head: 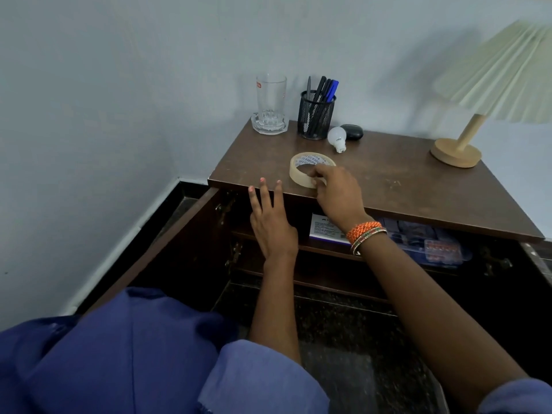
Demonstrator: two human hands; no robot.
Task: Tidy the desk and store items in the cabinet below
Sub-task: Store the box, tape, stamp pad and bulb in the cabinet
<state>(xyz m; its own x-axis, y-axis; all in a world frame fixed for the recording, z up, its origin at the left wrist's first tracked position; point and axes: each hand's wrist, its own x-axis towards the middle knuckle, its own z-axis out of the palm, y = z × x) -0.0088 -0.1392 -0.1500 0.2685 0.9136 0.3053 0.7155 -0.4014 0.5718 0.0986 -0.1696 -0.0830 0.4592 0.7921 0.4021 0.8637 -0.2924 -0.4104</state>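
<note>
At centre frame, the right hand (pixel 334 189) pinched a tape roll (pixel 309 168) lying near the brown desk's (pixel 418 186) front edge. The left hand (pixel 270 222), fingers straight, touched that edge. Behind stood a glass (pixel 271 104), pen cup (pixel 316 115), bulb (pixel 337 138) and, right, a lamp (pixel 478 115) against a pale wall (pixel 119 85). The cabinet (pixel 191 234) below was open.

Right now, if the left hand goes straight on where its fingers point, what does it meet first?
Probably nothing soon: the left hand points across bare desk top, left of the tape roll; the glass comes much farther.
</note>
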